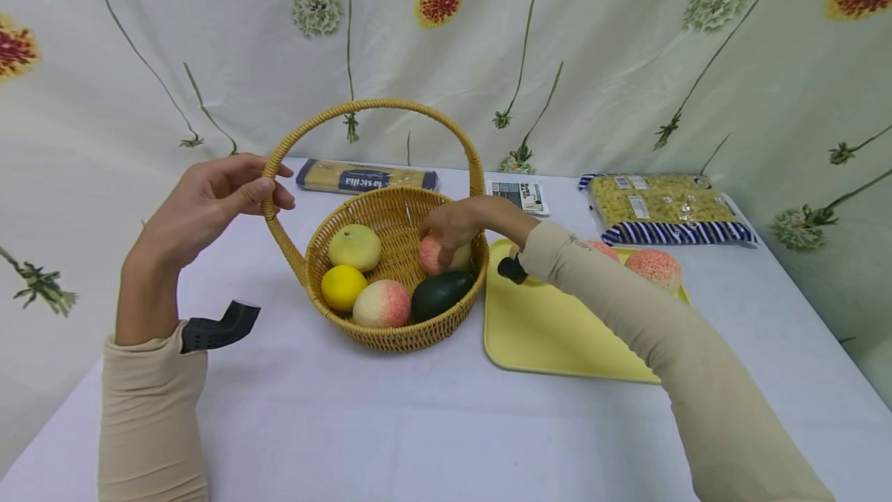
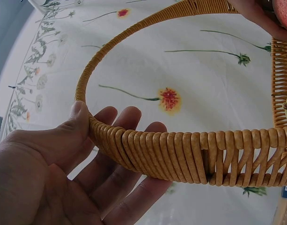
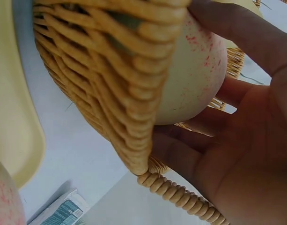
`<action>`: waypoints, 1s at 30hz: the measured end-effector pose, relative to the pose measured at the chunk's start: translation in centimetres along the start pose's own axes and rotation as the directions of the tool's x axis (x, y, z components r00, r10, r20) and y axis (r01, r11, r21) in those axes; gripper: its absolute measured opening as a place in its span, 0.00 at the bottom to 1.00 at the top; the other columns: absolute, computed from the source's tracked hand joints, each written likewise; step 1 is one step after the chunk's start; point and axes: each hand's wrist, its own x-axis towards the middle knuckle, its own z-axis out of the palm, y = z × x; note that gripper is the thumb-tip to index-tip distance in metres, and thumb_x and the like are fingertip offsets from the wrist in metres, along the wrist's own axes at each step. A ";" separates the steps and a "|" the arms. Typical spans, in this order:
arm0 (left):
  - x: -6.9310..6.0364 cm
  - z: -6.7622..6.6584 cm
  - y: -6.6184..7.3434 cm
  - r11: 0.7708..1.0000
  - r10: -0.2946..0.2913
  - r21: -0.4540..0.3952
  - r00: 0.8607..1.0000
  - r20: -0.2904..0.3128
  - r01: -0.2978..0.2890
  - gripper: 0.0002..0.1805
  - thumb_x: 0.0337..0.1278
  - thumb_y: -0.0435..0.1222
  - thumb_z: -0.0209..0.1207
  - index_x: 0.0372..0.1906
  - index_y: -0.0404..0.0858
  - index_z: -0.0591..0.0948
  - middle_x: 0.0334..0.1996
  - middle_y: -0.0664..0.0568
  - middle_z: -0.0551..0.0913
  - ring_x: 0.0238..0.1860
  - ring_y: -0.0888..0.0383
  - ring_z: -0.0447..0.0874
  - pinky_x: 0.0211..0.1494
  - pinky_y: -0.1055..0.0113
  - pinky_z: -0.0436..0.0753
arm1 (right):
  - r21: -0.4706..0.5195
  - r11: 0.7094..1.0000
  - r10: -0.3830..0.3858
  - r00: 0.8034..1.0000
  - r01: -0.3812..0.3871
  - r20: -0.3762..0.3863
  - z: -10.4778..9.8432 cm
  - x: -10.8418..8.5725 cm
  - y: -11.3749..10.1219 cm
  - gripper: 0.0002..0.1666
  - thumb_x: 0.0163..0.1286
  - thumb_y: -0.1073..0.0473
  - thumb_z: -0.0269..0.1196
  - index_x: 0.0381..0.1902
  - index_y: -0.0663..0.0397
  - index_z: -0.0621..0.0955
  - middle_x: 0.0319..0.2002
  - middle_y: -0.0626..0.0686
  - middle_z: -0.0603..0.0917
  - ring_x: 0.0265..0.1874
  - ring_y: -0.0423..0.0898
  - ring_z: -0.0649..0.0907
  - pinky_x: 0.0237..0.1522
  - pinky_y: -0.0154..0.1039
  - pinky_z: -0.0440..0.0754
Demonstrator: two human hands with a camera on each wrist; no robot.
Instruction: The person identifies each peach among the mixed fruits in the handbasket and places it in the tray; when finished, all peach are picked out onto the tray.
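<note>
The wicker basket (image 1: 400, 338) holds a pale green fruit (image 1: 355, 248), a yellow lemon (image 1: 343, 288), a pink-and-cream peach (image 1: 381, 304) and a dark green avocado-like item (image 1: 442, 295). Inside its right side, my right hand (image 1: 463, 225) grips another peach (image 1: 433, 254); in the right wrist view the fingers curl round this peach (image 3: 195, 70). My left hand (image 1: 202, 204) holds the left side of the arched handle (image 1: 279, 231), thumb on one side and fingers behind, as the left wrist view of the handle (image 2: 148, 150) shows.
A yellow tray (image 1: 557, 335) lies right of the basket, with peaches (image 1: 653, 269) at its back, partly behind my right sleeve. Behind stand a spaghetti pack (image 1: 365, 177), a small printed packet (image 1: 519, 196) and a pasta bag (image 1: 665, 208).
</note>
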 end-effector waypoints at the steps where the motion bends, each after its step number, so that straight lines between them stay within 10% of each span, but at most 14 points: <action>1: 0.0 0.0 0.0 1.000 0.000 -0.001 1.000 0.000 0.000 0.14 0.70 0.34 0.50 0.55 0.34 0.76 0.35 0.48 0.85 0.37 0.58 0.84 0.43 0.75 0.82 | 0.004 1.000 -0.004 1.000 0.004 -0.009 0.0 0.0 0.0 0.41 0.62 0.54 0.66 0.69 0.58 0.64 0.66 0.57 0.69 0.64 0.50 0.70 0.63 0.44 0.70; 30: 0.0 0.0 0.0 1.000 0.003 -0.002 1.000 0.005 -0.003 0.14 0.70 0.34 0.50 0.55 0.34 0.76 0.35 0.46 0.85 0.37 0.57 0.84 0.44 0.76 0.82 | 0.015 0.991 -0.129 0.972 0.135 -0.198 0.8 -1.7 0.2 0.39 0.63 0.55 0.65 0.69 0.60 0.64 0.64 0.57 0.71 0.61 0.50 0.73 0.61 0.43 0.72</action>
